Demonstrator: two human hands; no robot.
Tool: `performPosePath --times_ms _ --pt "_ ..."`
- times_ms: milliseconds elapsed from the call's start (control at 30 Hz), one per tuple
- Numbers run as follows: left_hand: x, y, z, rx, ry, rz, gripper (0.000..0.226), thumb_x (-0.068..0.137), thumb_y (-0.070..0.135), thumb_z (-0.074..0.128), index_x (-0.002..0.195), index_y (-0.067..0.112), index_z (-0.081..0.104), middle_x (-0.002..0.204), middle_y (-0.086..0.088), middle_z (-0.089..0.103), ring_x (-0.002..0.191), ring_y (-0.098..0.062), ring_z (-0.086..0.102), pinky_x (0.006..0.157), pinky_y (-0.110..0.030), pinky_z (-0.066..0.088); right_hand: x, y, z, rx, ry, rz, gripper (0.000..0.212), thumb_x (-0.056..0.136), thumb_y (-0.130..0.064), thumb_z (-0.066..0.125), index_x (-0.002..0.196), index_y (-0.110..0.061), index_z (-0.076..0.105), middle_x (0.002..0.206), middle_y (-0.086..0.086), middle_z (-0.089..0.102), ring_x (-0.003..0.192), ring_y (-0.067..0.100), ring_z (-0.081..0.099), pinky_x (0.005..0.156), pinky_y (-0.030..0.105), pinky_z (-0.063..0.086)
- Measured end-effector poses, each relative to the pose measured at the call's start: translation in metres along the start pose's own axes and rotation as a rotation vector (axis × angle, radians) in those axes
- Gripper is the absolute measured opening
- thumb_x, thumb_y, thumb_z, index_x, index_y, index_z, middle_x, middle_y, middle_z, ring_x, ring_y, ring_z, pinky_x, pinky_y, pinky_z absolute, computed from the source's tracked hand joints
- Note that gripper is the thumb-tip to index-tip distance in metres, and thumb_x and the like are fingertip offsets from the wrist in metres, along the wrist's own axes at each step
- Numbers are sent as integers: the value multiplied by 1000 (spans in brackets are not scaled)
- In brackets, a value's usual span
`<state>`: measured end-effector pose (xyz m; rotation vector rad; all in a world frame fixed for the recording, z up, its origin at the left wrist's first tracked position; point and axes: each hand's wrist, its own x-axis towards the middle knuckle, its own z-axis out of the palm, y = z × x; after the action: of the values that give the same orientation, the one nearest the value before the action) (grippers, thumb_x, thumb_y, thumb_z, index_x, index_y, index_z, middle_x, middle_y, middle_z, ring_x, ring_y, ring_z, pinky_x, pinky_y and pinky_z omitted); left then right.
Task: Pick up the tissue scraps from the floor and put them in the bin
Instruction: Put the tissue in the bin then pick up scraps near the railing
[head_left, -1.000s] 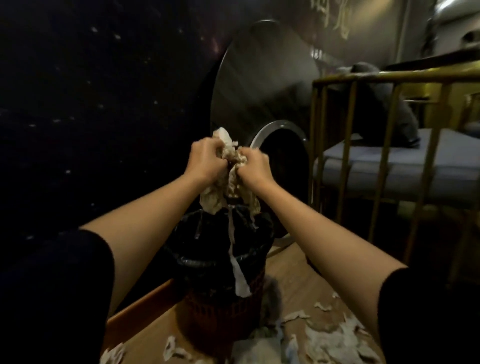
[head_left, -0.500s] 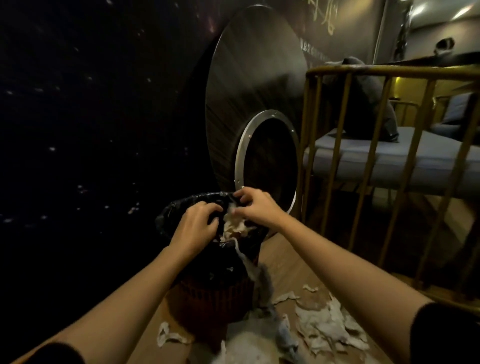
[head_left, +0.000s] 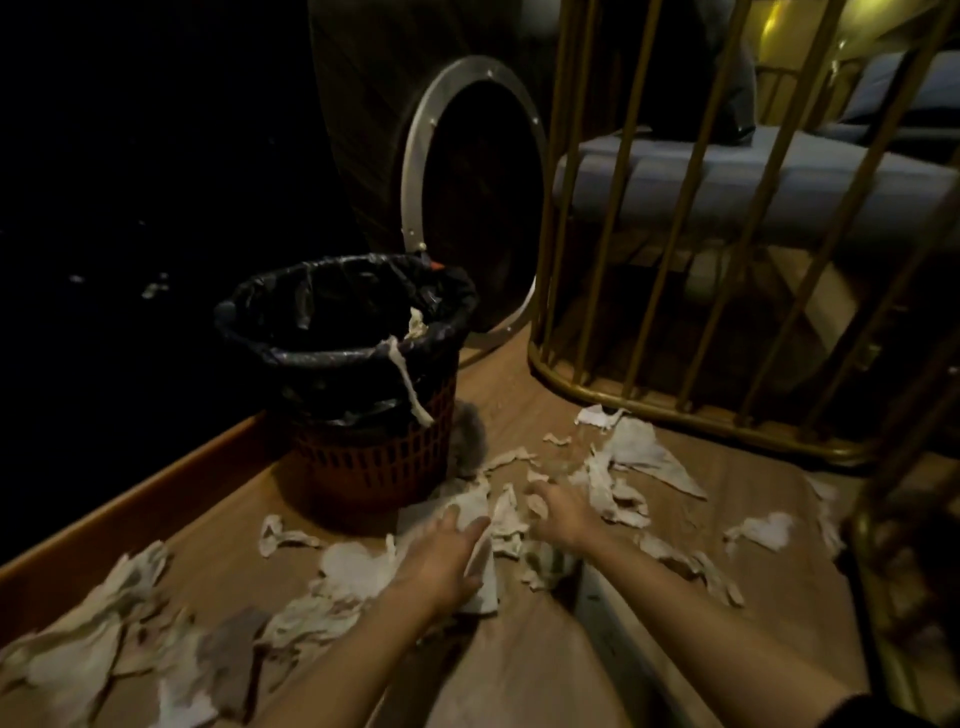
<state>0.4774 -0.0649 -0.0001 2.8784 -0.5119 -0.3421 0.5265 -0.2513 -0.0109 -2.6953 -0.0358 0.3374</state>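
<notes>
A red mesh bin (head_left: 374, 462) with a black liner stands on the wooden floor at centre left. A tissue strip (head_left: 408, 384) hangs over its near rim. White tissue scraps (head_left: 623, 467) lie scattered over the floor around and in front of the bin. My left hand (head_left: 447, 551) is low over a scrap just right of the bin's base, fingers spread on it. My right hand (head_left: 563, 512) reaches down among the scraps beside it, fingers apart and touching the pile. Neither hand has lifted anything.
A gold metal railing (head_left: 670, 260) rises on the right, with a blue cushioned bench (head_left: 779, 176) behind it. A large dark disc with a metal ring (head_left: 415, 171) leans behind the bin. A wooden kerb (head_left: 156, 483) borders the floor on the left.
Both hands held a wad of tissue above the bin, pushed it into the bin, then dropped to the floor scraps. The view has tilted down toward the floor.
</notes>
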Motion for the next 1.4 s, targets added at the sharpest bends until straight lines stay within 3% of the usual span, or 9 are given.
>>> performPosePath --times_ms 100,233,400,533,733,933,1133,1233,1400 --pt "10 -11 31 -44 -65 -97 85 82 30 63 142 44 6 157 -13 -5 140 -39 11 109 -49 31 -5 31 20 -119 -117 72 72 81 -26 65 141 -33 26 149 9 22 135 39 18 109 48 25" --pt "34 -11 46 -97 -79 -145 88 80 23 62 137 55 3 157 -10 -14 141 -41 7 109 -49 33 -14 47 50 -28 117 -13 44 82 -11 58 125 -21 52 127 9 46 119 31 41 96 33 37" --pt "52 10 49 -120 63 3 34 84 12 54 116 26 55 121 -11 47 111 -27 45 87 -33 45 -54 49 87 88 350 -210 28 78 7 49 91 -12 65 96 7 59 94 22 50 75 20 34" --pt "48 19 64 -256 148 40 11 80 -5 49 78 -3 59 71 -7 55 64 -17 57 51 -11 38 -68 46 71 250 345 -194 32 71 14 49 81 -6 72 84 12 68 85 24 60 72 18 38" --pt "37 33 54 -344 186 32 12 70 0 54 76 4 63 84 -18 68 85 -31 62 61 -29 37 -60 81 11 384 565 241 19 82 -23 62 93 -39 60 107 -1 48 106 23 44 89 45 46" --pt "16 72 71 -341 -58 292 64 80 8 59 129 43 38 131 2 33 119 -18 42 96 -33 46 -71 139 22 76 332 341 14 82 -19 64 95 -25 66 126 4 46 122 31 36 97 42 36" --pt "-5 86 90 -201 -21 413 20 86 9 57 105 9 63 98 -5 57 91 -17 56 70 -15 39 -85 127 52 133 476 135 21 64 12 51 69 -5 61 83 5 59 79 21 49 66 27 33" --pt "-18 75 85 -265 15 314 14 85 3 53 93 7 65 98 -13 64 92 -27 59 79 -29 45 -79 114 45 293 451 120 21 63 14 52 59 -3 62 62 1 60 60 14 52 54 28 37" --pt "-35 23 42 -427 300 150 4 82 15 64 84 15 67 83 8 56 70 -1 50 61 -8 37 -62 59 34 445 434 42 26 72 10 53 66 -9 70 62 -2 65 59 8 59 51 15 43"
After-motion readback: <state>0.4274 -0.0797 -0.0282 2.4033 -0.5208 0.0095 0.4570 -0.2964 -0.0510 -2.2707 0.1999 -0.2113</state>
